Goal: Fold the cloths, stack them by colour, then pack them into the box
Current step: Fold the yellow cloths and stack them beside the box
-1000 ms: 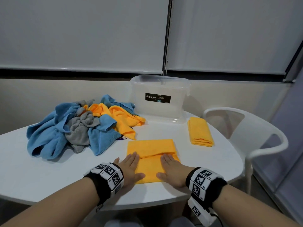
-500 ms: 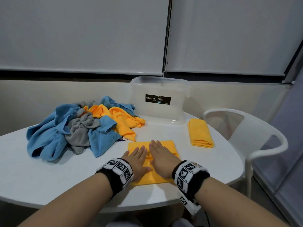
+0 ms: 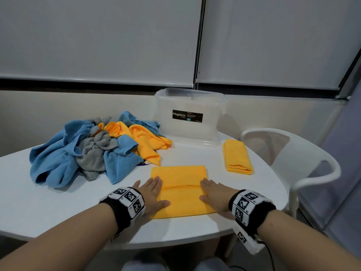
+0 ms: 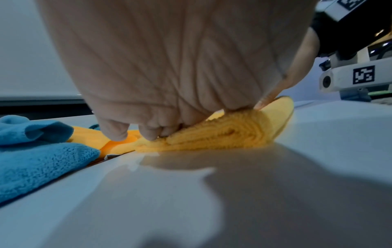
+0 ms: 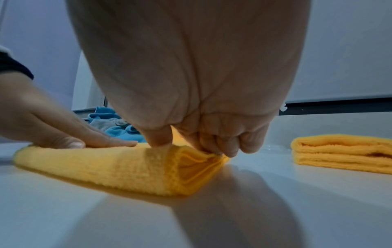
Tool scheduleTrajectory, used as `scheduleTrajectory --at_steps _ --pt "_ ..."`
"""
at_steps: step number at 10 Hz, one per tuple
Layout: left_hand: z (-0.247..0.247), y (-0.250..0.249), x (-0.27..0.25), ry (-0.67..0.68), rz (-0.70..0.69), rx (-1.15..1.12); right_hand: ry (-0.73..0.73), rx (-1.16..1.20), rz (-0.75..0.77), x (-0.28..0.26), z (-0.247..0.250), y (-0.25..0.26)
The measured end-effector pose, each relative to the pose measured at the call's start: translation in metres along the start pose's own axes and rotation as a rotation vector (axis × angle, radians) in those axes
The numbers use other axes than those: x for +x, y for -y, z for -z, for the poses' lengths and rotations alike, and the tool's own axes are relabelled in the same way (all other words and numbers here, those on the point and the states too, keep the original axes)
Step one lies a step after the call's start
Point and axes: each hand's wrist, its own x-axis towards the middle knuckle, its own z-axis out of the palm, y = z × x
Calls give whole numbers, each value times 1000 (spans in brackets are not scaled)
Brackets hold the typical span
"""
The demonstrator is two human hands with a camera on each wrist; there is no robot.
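The bench (image 3: 48, 208) is plain white. At its centre lies a half-folded cloth (image 3: 181, 192) of bright orange-yellow, with no pattern. At 2 o'clock from it sits a folded cloth (image 3: 237, 157) of the same orange-yellow. At 10 o'clock the heap of cloths (image 3: 88, 151) mixes sky blue, mid grey and orange-yellow, all plain. At 12 o'clock the box (image 3: 190, 116) is clear, milky plastic with a black label lettered in white. The wristbands (image 3: 127, 202) are black, carrying white blocks printed with black-and-white square codes. The chair (image 3: 304, 173) at 3 o'clock is white. The blinds (image 3: 97, 36) are pale grey, edged below by a black strip.
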Motion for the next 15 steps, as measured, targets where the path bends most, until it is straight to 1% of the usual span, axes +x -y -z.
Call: scheduleTrajectory --at_steps 1,2,3,4,5,6,7,8,9,10,11,13,14,15 --pt "4 0 -12 -16 -79 -13 -115 98 0 -8 2 -1" --pt "-1 1 -30 12 -181 9 -94 9 124 -22 -5 -3" --pt "-2 2 -37 24 -156 82 -70 -165 209 -24 -10 0" --pt "0 0 -36 7 -136 91 -53 -216 201 -18 -6 6" --pt "-5 1 -33 -3 -131 69 -15 -245 152 -13 -5 6" --pt "-1 2 -35 11 -153 31 34 -169 138 -15 -2 4" --pt "18 4 -36 47 -150 -93 53 -35 116 -20 16 3" --pt "41 11 -27 -11 -99 -309 -11 134 45 -15 34 -5" --pt "50 24 -8 -74 -4 -567 -83 391 -31 -2 39 -14" --pt "48 29 10 -112 119 -758 -148 564 -140 12 40 -18" --pt "50 24 24 -142 201 -708 -158 613 -188 25 39 -19" --pt "53 21 56 -145 280 -518 -123 527 -292 38 44 -16" --pt "55 16 65 -184 294 -510 -96 601 -323 45 47 -15" --pt "51 15 80 -190 282 -473 -90 752 -342 45 50 -15"
